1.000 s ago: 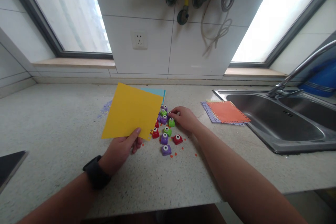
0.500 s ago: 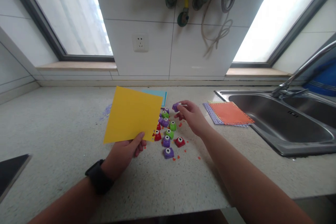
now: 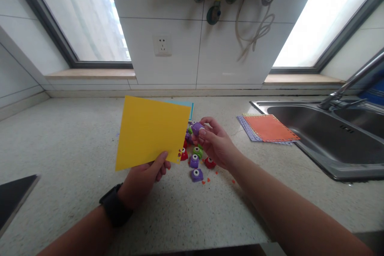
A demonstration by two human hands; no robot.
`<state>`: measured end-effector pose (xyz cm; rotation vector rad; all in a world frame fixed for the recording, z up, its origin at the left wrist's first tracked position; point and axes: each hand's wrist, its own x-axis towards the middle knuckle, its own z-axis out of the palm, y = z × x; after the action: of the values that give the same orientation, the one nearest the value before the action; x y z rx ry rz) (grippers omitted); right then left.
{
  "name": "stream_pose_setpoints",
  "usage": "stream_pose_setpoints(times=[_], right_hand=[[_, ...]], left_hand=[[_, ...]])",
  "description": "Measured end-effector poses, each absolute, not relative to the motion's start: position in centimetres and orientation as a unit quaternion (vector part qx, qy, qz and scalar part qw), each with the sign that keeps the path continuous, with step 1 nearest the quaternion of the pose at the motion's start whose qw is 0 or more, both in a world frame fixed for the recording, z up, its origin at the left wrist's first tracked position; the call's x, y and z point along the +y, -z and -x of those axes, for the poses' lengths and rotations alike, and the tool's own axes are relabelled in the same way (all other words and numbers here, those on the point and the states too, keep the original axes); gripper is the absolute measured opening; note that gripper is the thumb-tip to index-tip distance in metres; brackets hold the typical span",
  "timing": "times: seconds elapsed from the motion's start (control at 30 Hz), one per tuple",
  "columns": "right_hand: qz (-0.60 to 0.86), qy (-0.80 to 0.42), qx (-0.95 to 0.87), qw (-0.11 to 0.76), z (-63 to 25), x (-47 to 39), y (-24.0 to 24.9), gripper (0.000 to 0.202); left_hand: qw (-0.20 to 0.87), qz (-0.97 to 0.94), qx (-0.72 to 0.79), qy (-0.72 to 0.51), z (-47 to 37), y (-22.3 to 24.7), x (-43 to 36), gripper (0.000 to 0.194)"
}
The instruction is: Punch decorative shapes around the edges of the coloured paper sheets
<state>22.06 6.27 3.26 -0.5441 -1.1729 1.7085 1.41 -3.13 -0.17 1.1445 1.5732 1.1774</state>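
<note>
My left hand (image 3: 154,170) grips a yellow sheet of paper (image 3: 151,132) by its lower edge, thumb on top. A few small holes show near the sheet's lower right corner. Between the thumb and fingers of my right hand (image 3: 216,140) is a purple craft punch (image 3: 197,129), close to the sheet's right edge. Below it on the counter lie several more punches, among them a green punch (image 3: 197,152), a red punch (image 3: 210,163) and a purple punch (image 3: 197,175). The yellow sheet and my right hand cover part of the group.
Small orange paper bits (image 3: 203,182) are scattered on the counter (image 3: 75,140). Behind the yellow sheet lies light blue paper (image 3: 191,106). To the right, orange paper (image 3: 271,128) with a punched border tops a stack beside the steel sink (image 3: 312,128).
My right hand has brought the purple punch left and slightly down, up to the yellow sheet's right edge. The sheet has turned a little in my left hand. The view has shifted slightly.
</note>
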Motion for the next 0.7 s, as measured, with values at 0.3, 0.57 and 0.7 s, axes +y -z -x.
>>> stream_pose_setpoints(times=[0.3,0.57,0.7], right_hand=[[0.216,-0.702,-0.5,0.459,-21.7,6.0,-2.7,0.031],[0.21,-0.711,-0.5,0.448,-21.4,6.1,-2.2,0.037],[0.214,-0.711,-0.504,0.442,-21.4,6.1,-2.2,0.037]], left_hand=[[0.412,-0.465,0.634,-0.461,-1.6,-0.2,-3.2,0.049],[0.415,-0.459,0.64,-0.455,-1.7,0.1,-3.2,0.049],[0.406,-0.476,0.635,-0.453,-1.4,0.2,-3.3,0.048]])
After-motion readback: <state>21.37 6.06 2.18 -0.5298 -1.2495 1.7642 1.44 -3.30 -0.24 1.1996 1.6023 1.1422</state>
